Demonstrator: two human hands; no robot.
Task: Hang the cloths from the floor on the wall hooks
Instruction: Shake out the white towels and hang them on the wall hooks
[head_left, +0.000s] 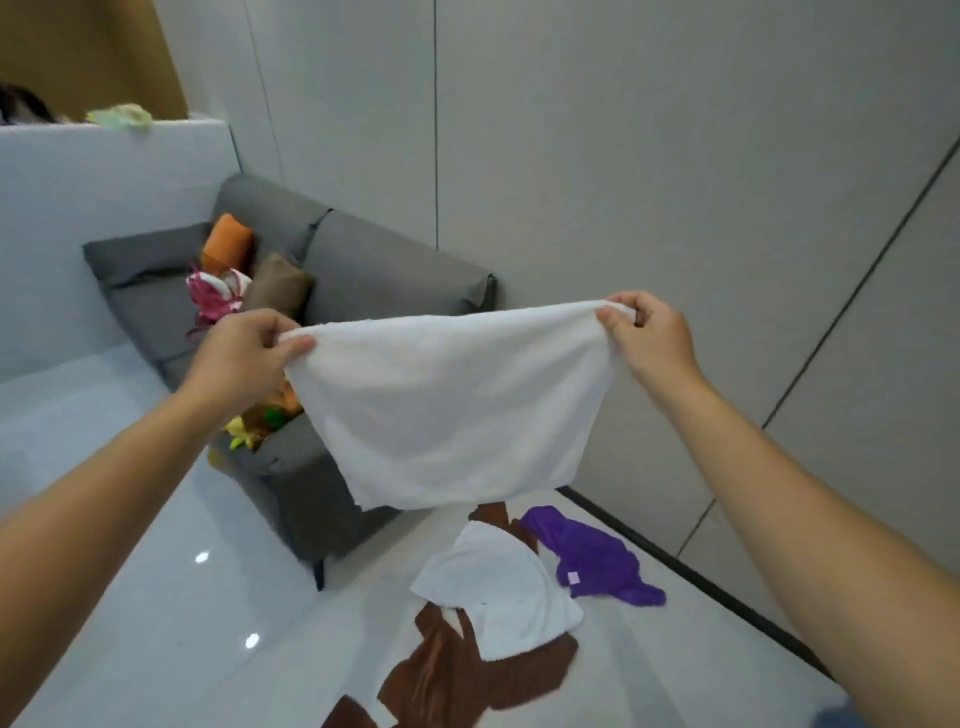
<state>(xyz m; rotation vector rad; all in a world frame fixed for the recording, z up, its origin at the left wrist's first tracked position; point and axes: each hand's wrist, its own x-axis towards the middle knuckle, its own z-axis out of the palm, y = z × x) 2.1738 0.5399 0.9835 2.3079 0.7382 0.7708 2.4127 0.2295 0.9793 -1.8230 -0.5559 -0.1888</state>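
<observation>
We lose part of the grey sofa (332, 467) behind the white cloth (447, 410) held up in front of it, and the toys (260, 415) on its seat peek out only as yellow and green scraps. The brown cloth (467, 670) runs under the white floor cloth (498, 587) and off the bottom edge. Both our forearms are cut at the frame.

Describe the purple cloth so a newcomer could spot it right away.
Start at the grey sofa by the wall. On the glossy floor past its near end lies a heap of cloths. The purple cloth lies closest to the wall, crumpled, the only one neither white nor brown.
</observation>
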